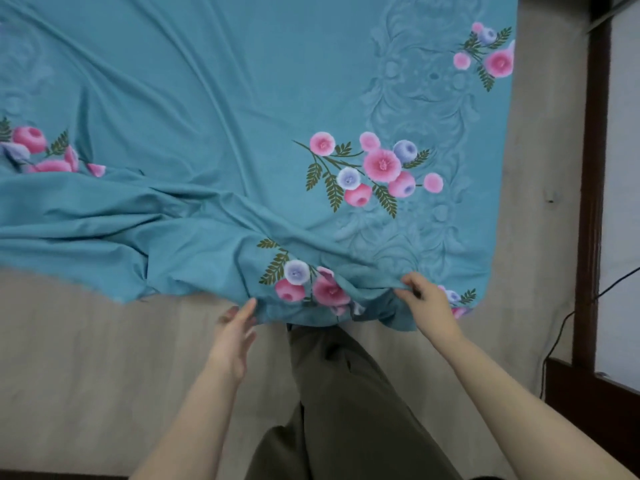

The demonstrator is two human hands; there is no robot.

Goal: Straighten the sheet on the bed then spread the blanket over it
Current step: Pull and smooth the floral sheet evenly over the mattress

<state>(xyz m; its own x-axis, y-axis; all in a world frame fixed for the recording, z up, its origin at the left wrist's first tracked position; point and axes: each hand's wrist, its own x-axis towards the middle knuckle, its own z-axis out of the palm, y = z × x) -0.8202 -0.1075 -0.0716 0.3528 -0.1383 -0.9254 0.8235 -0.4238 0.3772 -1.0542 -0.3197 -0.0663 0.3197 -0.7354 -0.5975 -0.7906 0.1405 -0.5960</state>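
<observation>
Teal cloth printed with pink and lilac flowers, the sheet (207, 98) lies rumpled over the beige mattress (86, 358) in the head view. The right hand (429, 303) pinches a fold at its near hem. Left of that pinch, the left hand (235, 336) is released, fingers straight, tips at the hem. Below the pinch shows an olive trouser leg (346, 393); to its right runs a dark wooden bed frame (593, 202).

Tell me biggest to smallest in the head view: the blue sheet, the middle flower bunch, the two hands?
1. blue sheet
2. middle flower bunch
3. left hand and right hand, about alike; being nearer the camera makes them look bigger.
</observation>
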